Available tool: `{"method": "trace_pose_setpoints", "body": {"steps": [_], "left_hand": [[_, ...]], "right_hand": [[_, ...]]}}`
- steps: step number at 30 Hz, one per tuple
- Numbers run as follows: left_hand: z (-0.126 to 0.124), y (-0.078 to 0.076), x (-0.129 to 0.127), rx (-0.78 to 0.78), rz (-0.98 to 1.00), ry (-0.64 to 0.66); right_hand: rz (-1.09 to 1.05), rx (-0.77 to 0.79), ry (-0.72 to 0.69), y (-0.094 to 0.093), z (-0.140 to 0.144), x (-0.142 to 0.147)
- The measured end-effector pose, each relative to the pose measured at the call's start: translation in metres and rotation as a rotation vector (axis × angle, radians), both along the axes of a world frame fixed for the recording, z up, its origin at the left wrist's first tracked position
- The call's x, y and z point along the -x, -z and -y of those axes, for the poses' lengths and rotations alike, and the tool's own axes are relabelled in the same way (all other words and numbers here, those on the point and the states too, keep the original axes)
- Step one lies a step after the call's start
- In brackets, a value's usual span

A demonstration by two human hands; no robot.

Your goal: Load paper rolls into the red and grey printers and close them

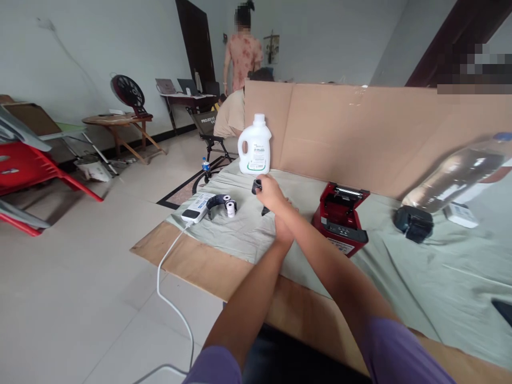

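My right hand (pixel 272 194) is closed around a small black ring-shaped piece (pixel 256 186), which pokes out past the fingers in front of the white jug. Under my right wrist, my left hand (pixel 284 230) is partly covered and its fingers are hidden. A dark pointed piece (pixel 265 210) shows beside it; whether the left hand holds it is unclear. The white jug (pixel 256 146) with a handle and cap stands upright just beyond my hands. To their right sits a red box-like device (pixel 340 226) with its lid raised.
Left on the cloth lie a white device with a cable (pixel 196 209), a dark curved band (pixel 216 201) and a small white cylinder (pixel 231 208). At right are a black object (pixel 414 223) and a large clear bottle (pixel 452 173). A cardboard panel (pixel 320 128) stands behind; people are beyond.
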State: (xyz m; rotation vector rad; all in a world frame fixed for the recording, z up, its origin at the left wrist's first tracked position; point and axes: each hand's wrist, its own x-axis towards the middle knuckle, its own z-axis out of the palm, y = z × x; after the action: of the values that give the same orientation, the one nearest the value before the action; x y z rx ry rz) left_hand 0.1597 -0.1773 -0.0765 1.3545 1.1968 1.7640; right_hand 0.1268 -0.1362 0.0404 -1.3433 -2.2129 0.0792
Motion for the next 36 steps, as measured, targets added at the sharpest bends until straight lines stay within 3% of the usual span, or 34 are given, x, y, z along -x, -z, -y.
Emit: {"method": "trace_pose_setpoints", "body": {"steps": [4, 9, 19, 24, 27, 31, 36], "left_hand": [[-0.003, 0.003, -0.006, 0.076, 0.005, -0.012], [-0.001, 0.001, -0.005, 0.167, -0.077, -0.069], [0.006, -0.005, -0.003, 0.083, -0.259, -0.002], [0.022, -0.01, -0.008, -0.015, -0.573, 0.024], [0.03, -0.012, -0.011, -0.059, -0.701, 0.044], [0.032, -0.013, -0.011, -0.056, -0.721, 0.021], [0.032, -0.015, -0.008, -0.023, -0.719, 0.002]], "right_hand": [[0.23, 0.104, -0.042, 0.028, -0.01, 0.042], [0.255, 0.131, -0.033, 0.053, -0.011, 0.051], [0.208, 0.061, -0.053, 0.051, 0.009, 0.046], [0.247, 0.155, -0.086, 0.056, 0.035, 0.04], [0.218, 0.121, -0.125, 0.058, 0.045, 0.035], [0.229, 0.11, -0.213, 0.059, 0.05, 0.038], [0.242, 0.125, -0.222, 0.061, 0.05, 0.042]]}}
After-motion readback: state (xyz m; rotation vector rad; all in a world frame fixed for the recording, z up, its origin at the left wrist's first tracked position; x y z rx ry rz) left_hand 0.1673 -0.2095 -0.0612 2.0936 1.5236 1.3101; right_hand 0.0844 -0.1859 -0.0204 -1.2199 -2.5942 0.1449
